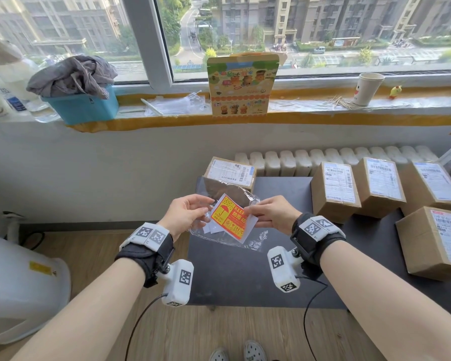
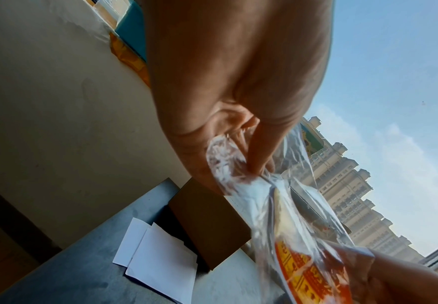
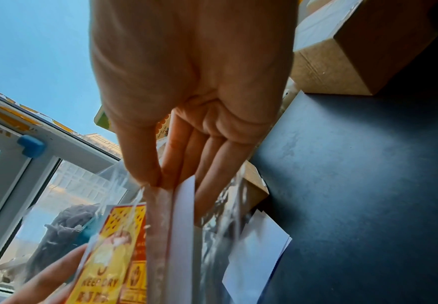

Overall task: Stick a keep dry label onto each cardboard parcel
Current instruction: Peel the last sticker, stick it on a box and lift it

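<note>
A clear plastic bag (image 1: 219,237) of yellow and orange keep dry labels (image 1: 228,217) is held up over the dark table (image 1: 232,277). My left hand (image 1: 186,213) pinches the bag's left edge (image 2: 228,162). My right hand (image 1: 267,213) pinches the stack of labels (image 3: 160,226) at its right end, thumb on top and fingers beneath. One cardboard parcel (image 1: 231,173) stands at the table's far edge behind the bag. Several more parcels (image 1: 335,195) sit in a group to the right.
White backing papers (image 2: 158,259) lie on the table under the bag. A radiator (image 1: 323,160) runs along the wall behind the parcels. The windowsill holds a blue tub with grey cloth (image 1: 81,100), a colourful carton (image 1: 241,84) and a paper cup (image 1: 369,88). A white appliance (image 1: 18,285) stands on the left.
</note>
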`<state>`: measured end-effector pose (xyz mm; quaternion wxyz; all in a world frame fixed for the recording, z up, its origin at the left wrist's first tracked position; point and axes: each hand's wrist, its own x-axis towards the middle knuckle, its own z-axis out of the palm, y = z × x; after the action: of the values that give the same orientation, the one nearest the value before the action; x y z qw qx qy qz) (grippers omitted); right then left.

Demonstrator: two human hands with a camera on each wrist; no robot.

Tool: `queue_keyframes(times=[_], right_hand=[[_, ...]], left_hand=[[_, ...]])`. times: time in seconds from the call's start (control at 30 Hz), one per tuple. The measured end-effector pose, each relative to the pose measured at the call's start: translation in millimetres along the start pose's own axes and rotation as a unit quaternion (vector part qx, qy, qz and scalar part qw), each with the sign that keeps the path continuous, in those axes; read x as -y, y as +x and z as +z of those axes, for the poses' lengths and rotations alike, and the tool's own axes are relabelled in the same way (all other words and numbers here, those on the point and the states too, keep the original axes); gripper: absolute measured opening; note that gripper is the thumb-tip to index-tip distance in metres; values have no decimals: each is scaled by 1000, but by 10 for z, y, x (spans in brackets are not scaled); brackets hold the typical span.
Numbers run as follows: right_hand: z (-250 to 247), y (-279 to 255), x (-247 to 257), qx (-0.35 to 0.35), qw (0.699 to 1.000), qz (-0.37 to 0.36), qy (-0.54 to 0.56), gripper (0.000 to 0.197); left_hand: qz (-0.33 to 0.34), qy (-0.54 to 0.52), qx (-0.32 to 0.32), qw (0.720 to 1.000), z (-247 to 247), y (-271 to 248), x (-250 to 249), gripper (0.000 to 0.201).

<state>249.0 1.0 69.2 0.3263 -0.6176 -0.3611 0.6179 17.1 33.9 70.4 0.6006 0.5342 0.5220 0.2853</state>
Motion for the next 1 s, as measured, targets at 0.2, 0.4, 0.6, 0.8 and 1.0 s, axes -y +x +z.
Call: queue_keyframes(times=[0.2,0.4,0.6,0.8,1.0], right_hand=[[-11,-36,5,30,999,-7,-22,9],[-18,-24,-13,1,999,-14,-36,14],[-12,11,-61,-42,998,11,-52,14],[27,-41,-59,-5,996,35,-76,12],[-44,-27,-112,-32,996,20,-79,13]], left_hand=[[-7,-2,2,1000,-15,-8,13,20],[2,-4,-2,1000,-19,-27,7,20],[1,-14,2,1000,-18,-54,37,20],[-4,-13,5,1000,9,-57,49,20],[-23,-18,-34,999,-68,-79,175,20]])
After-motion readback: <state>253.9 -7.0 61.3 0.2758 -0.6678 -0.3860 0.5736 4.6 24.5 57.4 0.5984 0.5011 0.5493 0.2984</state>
